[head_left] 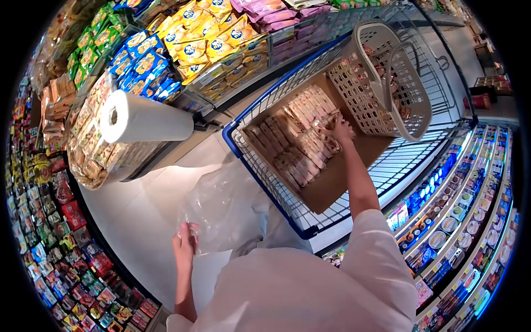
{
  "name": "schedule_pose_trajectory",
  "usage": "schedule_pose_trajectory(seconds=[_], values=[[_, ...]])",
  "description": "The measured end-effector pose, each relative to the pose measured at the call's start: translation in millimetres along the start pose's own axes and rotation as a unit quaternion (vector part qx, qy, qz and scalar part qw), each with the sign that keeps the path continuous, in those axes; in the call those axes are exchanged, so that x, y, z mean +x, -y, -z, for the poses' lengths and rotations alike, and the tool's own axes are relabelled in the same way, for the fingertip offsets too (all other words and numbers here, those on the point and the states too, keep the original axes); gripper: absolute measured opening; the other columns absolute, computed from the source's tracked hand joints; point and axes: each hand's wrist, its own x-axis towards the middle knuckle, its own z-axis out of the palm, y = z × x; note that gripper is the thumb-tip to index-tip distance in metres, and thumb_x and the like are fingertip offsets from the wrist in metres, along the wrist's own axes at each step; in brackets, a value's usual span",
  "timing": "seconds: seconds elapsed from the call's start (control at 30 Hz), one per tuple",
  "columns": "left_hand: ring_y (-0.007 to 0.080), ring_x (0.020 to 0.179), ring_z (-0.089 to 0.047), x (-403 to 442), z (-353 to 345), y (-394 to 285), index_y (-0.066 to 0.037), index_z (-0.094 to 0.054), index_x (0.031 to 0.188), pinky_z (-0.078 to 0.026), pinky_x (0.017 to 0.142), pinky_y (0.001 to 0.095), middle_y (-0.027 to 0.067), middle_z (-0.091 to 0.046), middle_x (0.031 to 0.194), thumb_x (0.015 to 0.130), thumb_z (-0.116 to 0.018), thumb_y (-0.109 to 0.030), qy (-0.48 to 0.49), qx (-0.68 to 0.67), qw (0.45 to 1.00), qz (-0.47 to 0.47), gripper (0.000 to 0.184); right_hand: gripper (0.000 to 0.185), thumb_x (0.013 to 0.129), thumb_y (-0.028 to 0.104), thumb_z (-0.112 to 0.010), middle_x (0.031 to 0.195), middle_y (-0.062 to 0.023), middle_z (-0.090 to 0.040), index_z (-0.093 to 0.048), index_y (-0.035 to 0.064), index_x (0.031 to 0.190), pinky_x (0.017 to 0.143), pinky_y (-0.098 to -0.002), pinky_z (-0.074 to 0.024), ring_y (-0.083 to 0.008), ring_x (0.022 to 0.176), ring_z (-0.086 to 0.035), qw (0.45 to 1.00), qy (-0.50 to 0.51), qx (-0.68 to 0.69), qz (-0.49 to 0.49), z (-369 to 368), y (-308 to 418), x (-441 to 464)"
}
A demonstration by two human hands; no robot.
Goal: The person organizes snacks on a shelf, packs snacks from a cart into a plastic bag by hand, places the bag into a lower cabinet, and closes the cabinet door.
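Note:
My left hand (187,237) is closed on the edge of a clear plastic bag (221,202) that hangs open over the floor at the lower left. Inside a blue-rimmed shopping cart (265,191) lies a cardboard box (326,193) with rows of wrapped snack packs (310,105). My right hand (340,131) reaches into the box, its fingers curled on a pack at the right side of the rows. Part of that pack is hidden under the fingers.
A beige plastic basket (381,83) stands in the cart beyond the box. A large plastic roll (146,119) sticks out from the snack bins at the left. Yellow packets (193,47) fill a bin ahead. Stocked shelves (459,221) curve along the right, others along the left.

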Motion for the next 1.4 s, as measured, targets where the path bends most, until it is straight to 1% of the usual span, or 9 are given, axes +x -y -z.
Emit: schedule_pose_trajectory(seconds=[0.1,0.33,0.57,0.77,0.93,1.1,1.17,1.27,1.4], values=[[0.0057,0.037,-0.035,6.6,-5.9,-11.4,-0.001,-0.059,0.084,-0.024,0.035,0.0203,0.0000,-0.043,0.049,0.094,-0.032,-0.038,-0.008,-0.051,0.998,0.028,0.047,0.105,0.056,0.045,-0.076,0.133,-0.0267,-0.023,-0.016,0.0100,0.135,0.092,-0.0517,-0.0320,-0.0442,0.119,-0.027,0.993,0.074,-0.092,0.017,-34.7,-12.9,15.7],[0.0070,0.039,-0.036,16.9,-29.3,-15.7,-0.002,-0.058,0.081,-0.028,0.038,0.0214,-0.0006,-0.043,0.051,0.093,-0.035,-0.037,-0.041,-0.060,0.996,0.059,0.043,0.092,0.063,0.022,-0.071,0.120,-0.0239,-0.038,-0.017,0.0091,0.135,0.089,-0.0500,-0.0349,-0.0413,0.109,-0.039,0.987,-0.090,-0.113,0.073,-65.8,-10.8,-0.6],[0.0030,0.047,-0.028,23.7,-16.6,-24.2,-0.003,-0.058,0.083,-0.021,0.043,0.0198,-0.0059,-0.033,0.055,0.091,-0.044,-0.027,-0.116,0.055,0.991,-0.022,0.029,0.078,0.059,0.036,-0.069,0.090,-0.0217,-0.059,-0.032,0.0046,0.120,0.065,-0.0411,-0.0469,-0.0329,0.078,-0.061,0.984,0.062,0.169,-0.012,-17.8,6.3,2.1],[0.0054,0.048,-0.030,11.9,-23.9,-42.8,-0.003,-0.059,0.090,-0.025,0.045,0.0219,-0.0034,-0.032,0.053,0.093,-0.038,-0.025,-0.151,-0.004,0.986,-0.071,0.030,0.034,0.085,0.021,-0.048,0.095,-0.0137,-0.058,-0.044,-0.0013,0.112,0.071,-0.0327,-0.0518,-0.0210,0.080,-0.060,0.534,0.547,0.644,0.022,137.3,94.7,-163.2],[0.0073,0.047,-0.032,-5.6,-24.7,-47.0,-0.003,-0.057,0.100,-0.027,0.045,0.0242,-0.0004,-0.034,0.052,0.094,-0.033,-0.021,-0.120,0.059,0.977,-0.167,0.031,0.023,0.085,0.033,-0.053,0.055,0.0074,-0.042,-0.047,0.0144,0.075,0.044,-0.0197,-0.0378,-0.0013,0.044,-0.039,0.470,0.748,0.468,-0.026,61.0,199.7,-269.7],[0.0041,0.046,-0.029,-8.8,-26.3,-30.8,-0.004,-0.056,0.101,-0.023,0.043,0.0204,-0.0041,-0.032,0.052,0.095,-0.031,-0.023,-0.061,-0.020,0.983,-0.173,0.032,0.028,0.086,0.028,-0.051,0.067,-0.0039,-0.058,-0.056,0.0023,0.096,0.056,-0.0271,-0.0477,-0.0121,0.055,-0.054,0.796,0.428,0.378,0.200,46.7,204.5,-291.9],[0.0013,0.045,-0.026,0.1,-21.4,-26.7,-0.004,-0.055,0.100,-0.019,0.042,0.0177,-0.0068,-0.030,0.053,0.095,-0.031,-0.026,-0.037,-0.149,0.982,-0.107,0.033,0.025,0.083,0.019,-0.052,0.078,-0.0102,-0.062,-0.056,-0.0003,0.099,0.057,-0.0243,-0.0478,-0.0138,0.065,-0.060,0.724,0.431,0.524,0.122,79.6,171.6,-236.4],[-0.0001,0.043,-0.023,20.6,-19.3,2.5,-0.006,-0.054,0.101,-0.017,0.040,0.0166,-0.0087,-0.030,0.054,0.094,-0.034,-0.032,-0.051,-0.194,0.978,-0.061,0.034,0.021,0.076,0.017,-0.053,0.068,-0.0132,-0.062,-0.061,0.0006,0.087,0.056,-0.0293,-0.0483,-0.0199,0.060,-0.059,0.857,0.096,0.497,0.097,64.7,113.3,-119.6],[-0.0010,0.042,-0.025,22.9,-24.2,8.3,-0.007,-0.054,0.101,-0.018,0.039,0.0155,-0.0096,-0.031,0.054,0.094,-0.036,-0.036,-0.070,-0.203,0.977,0.000,0.035,0.045,0.075,0.024,-0.056,0.098,-0.0182,-0.058,-0.048,0.0034,0.113,0.079,-0.0395,-0.0447,-0.0332,0.091,-0.057,0.994,-0.072,-0.024,-0.082,8.3,30.4,-6.8]])
